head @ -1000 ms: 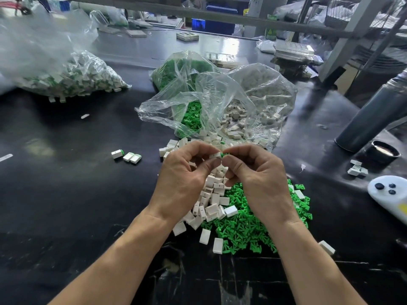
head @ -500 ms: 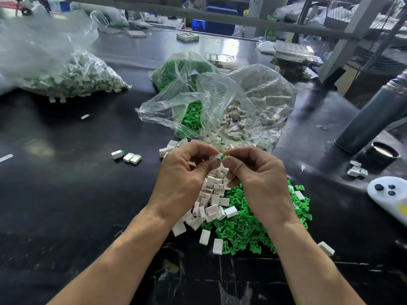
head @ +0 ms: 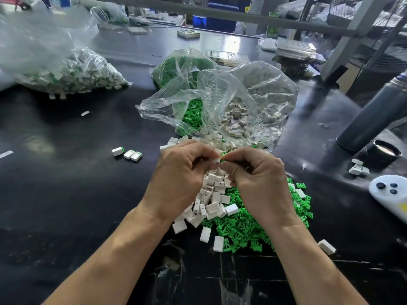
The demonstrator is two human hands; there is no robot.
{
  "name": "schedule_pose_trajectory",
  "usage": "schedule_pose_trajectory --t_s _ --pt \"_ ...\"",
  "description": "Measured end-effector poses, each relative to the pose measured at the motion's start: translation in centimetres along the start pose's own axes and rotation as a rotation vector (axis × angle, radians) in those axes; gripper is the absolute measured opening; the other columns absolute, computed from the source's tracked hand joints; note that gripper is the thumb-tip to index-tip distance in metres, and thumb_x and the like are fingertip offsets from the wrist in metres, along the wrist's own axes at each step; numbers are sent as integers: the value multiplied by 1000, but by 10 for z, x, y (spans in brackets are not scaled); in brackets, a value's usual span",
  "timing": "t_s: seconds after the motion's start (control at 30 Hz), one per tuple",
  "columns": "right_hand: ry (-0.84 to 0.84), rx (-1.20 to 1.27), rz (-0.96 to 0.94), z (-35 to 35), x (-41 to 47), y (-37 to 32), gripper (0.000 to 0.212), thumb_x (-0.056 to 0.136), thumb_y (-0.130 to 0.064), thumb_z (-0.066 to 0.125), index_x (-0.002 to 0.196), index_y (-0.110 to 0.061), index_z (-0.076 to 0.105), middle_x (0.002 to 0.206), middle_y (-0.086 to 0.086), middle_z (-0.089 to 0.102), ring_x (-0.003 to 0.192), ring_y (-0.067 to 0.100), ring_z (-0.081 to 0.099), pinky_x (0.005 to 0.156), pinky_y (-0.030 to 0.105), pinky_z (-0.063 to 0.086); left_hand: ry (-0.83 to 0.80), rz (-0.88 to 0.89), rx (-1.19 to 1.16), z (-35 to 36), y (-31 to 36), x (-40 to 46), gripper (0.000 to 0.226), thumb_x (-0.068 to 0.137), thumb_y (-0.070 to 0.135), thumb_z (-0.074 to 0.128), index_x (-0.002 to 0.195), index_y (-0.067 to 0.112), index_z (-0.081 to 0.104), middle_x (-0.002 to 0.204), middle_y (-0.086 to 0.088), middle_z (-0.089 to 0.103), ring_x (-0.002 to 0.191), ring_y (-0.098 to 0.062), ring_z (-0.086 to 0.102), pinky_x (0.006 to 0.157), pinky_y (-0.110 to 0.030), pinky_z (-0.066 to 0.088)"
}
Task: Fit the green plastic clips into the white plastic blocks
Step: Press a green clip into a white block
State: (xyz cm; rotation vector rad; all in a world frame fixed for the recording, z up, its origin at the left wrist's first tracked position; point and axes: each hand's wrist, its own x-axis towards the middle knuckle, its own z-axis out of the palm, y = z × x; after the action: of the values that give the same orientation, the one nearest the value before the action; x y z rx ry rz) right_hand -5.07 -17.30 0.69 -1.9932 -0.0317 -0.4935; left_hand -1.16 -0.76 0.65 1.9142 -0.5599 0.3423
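Pinched in my left hand I see one white block, my right hand pinching a green clip against it | both raised above loose white blocks and green clips | black table beneath | three finished pieces left | open bags behind

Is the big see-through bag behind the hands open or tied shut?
Open. The clear bag's mouth gapes toward the hands, and white blocks spill from it onto the black table.
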Motion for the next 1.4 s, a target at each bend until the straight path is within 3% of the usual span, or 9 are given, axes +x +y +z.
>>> schedule_pose_trajectory --t_s 0.13,0.27,0.4,0.57,0.77,0.9,1.1,1.27,1.4 --pt "-3 136 53 -1 -1 0 18 86 -7 81 85 -25 78 73 -4 74 63 12 68 59 32 61 9 -34 -76 1 1 0 21 84 1 80 94 20 79 88 12 74 86 -7 73 77 -20 58" --pt "-6 280 81 0 -1 0 19 86 -2 79 84 -21 81 72 3 74 60 14 66 56 23 56 5 -112 -216 2 1 1 19 84 -1 80 91 17 79 85 9 77 82 -6 74 74 -19 57" --pt "-25 345 115 0 0 -1 19 86 -1 79 86 -20 82 72 3 75 61 13 67 57 24 56 5 -149 -272 3 2 1 19 84 -3 78 91 14 79 84 6 78 82 -9 75 75 -23 59" --pt "-54 388 152 -2 1 0 21 86 2 78 85 -19 82 71 4 74 60 14 66 56 26 57 2 -166 -299 6 4 -1 17 83 -7 77 90 8 79 79 7 77 73 -2 71 67 -14 53" --pt "-38 450 142 -1 1 -1 17 86 1 77 88 -14 83 72 8 74 60 16 66 55 27 57 16 -163 -376 6 8 0 18 83 -6 77 88 12 78 78 8 77 70 0 70 64 -11 52" --pt "-3 431 101 0 2 0 20 90 -1 75 95 -18 83 78 9 77 61 16 66 57 27 58 8 -144 -352 5 7 2 15 86 1 77 92 15 78 84 9 78 75 0 70 69 -13 52" --pt "12 450 142 4 2 -1 16 92 -4 74 91 -18 81 72 9 74 60 16 66 57 29 59 7 -161 -334 6 4 0 14 90 6 77 98 17 76 90 6 78 88 -11 74 82 -30 59" --pt "18 470 160 4 1 0 10 90 -4 76 88 -14 78 73 13 73 59 18 65 55 28 58 4 -132 -309 6 5 -2 14 89 4 77 95 16 76 86 12 77 82 -2 73 73 -15 54" --pt "0 478 159 3 0 0 5 91 -8 75 91 -11 78 76 14 74 61 18 65 56 29 58 -3 -143 -313 6 6 -1 12 90 4 76 95 15 75 86 9 77 83 -5 74 76 -24 59"
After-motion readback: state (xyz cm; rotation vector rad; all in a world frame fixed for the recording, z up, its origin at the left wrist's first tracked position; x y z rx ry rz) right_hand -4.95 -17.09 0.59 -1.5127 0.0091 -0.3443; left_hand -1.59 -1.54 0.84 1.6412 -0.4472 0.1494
